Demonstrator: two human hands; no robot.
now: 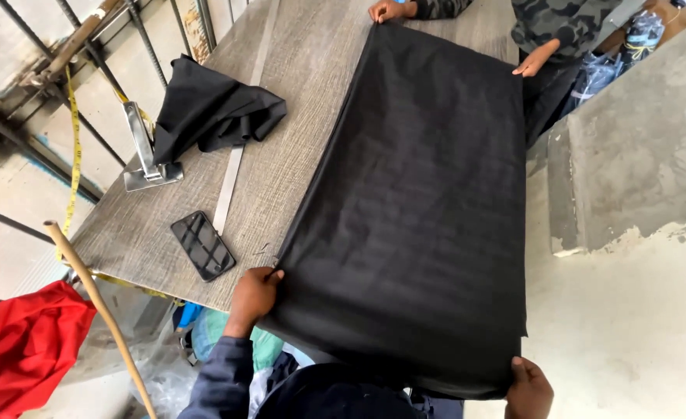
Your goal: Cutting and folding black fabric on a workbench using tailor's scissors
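Your right hand (529, 388) pinches the near right corner of the black cloth (420, 217), off the table's edge; your left hand (254, 295) grips the near left corner on the wooden table (296, 155). The cloth's long axis runs straight away from you toward a co-worker's 2 hands (389, 11) holding the far end.

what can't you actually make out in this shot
- Head view: the table under the black cloth, covered by it.
- Left hand and right hand: fingertips tucked behind the cloth edge.
- Co-worker's hand: arm and body cut off by the top edge.
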